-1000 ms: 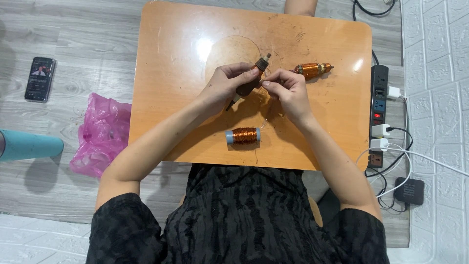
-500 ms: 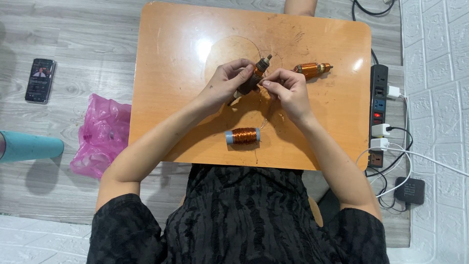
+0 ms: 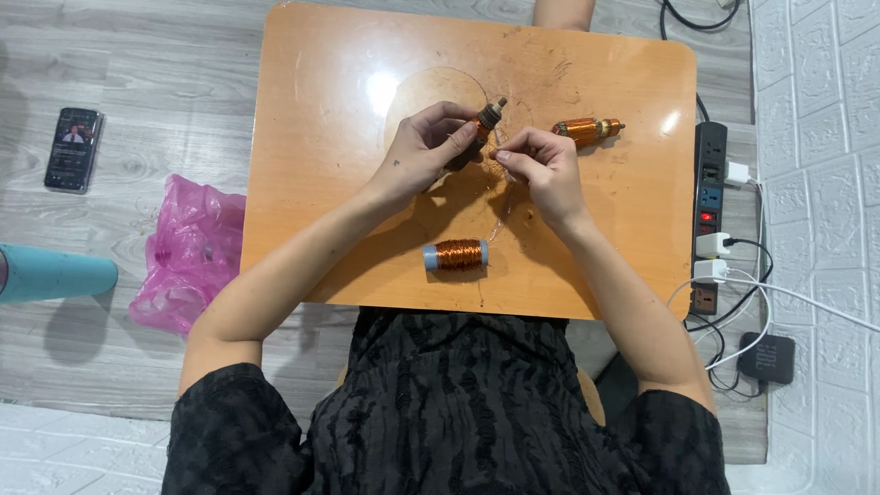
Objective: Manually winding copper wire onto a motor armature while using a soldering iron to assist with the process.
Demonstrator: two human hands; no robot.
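The left hand (image 3: pixel 423 151) is closed around a small copper-wound coil on a dark metal-tipped core (image 3: pixel 484 122), held tilted just above the orange wooden counter (image 3: pixel 312 192) near its middle; the right hand (image 3: pixel 543 167) sits just beside it, thumb and forefinger pressed together at the coil's lower end, apparently pinching a strand of wire too fine to make out. A second copper-wound coil with a brass-coloured end (image 3: pixel 587 129) lies flat on the counter to the right, apart from both hands; a spool of copper wire with pale blue end caps (image 3: pixel 456 255) lies nearer the body, well clear of the fingers.

Winding of this kind seems to go best with the core gripped firmly and the strand kept lightly taut, so the turns lie side by side; slack would likely let them cross or spring loose, and a sharp tug could snap the wire.

Off the counter, on the grey plank floor: a crumpled pink plastic bag (image 3: pixel 188 252), a dark phone (image 3: pixel 73 148), a teal cylinder (image 3: pixel 50 273); a black power strip (image 3: pixel 712 215) with white plugs runs along the right.
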